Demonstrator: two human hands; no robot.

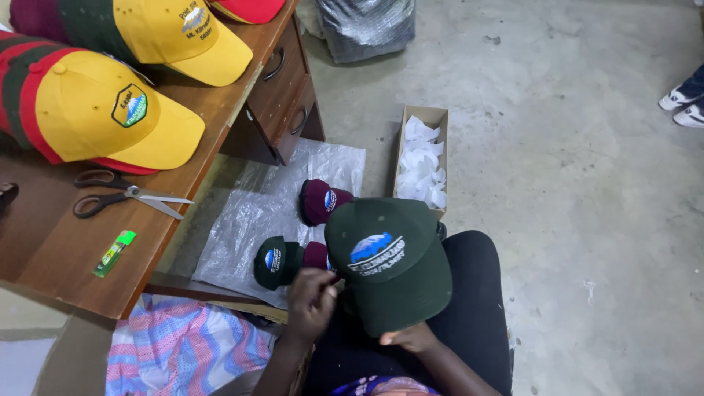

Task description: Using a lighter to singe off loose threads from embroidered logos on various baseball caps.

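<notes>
Green cap (389, 268): on the person's lap, crown up, brim toward the body; embroidered blue and white badge on the front.
Left hand (312, 301): at the cap's left edge, fingers curled in and pinched together at the rim; closed on the cap's edge as far as can be seen, exact grip hidden.
Right hand (412, 338): under the brim's near edge, mostly covered by the cap; only knuckles show, cannot tell how wide the fingers are.
Lap: black trousers (477, 308) beneath the cap.
Floor caps: small green cap (275, 262) and maroon cap (320, 202) lying on a clear plastic sheet (242, 227) just ahead of the left hand; another maroon piece touching the small green one.
Box (422, 158): narrow cardboard box on the floor beyond the green cap, filled with white paper scraps.
Desk (66, 257): wooden, to the left, drawers facing the floor.
On desk: scissors (125, 194), green lighter (114, 253), two yellow-fronted caps (95, 110) with red and green stripes.
Cloth (183, 348): pink and blue striped, below the desk edge, beside the left arm.
Far right: another person's shoes (682, 103) at the frame edge.
Floor: bare grey concrete.
</notes>
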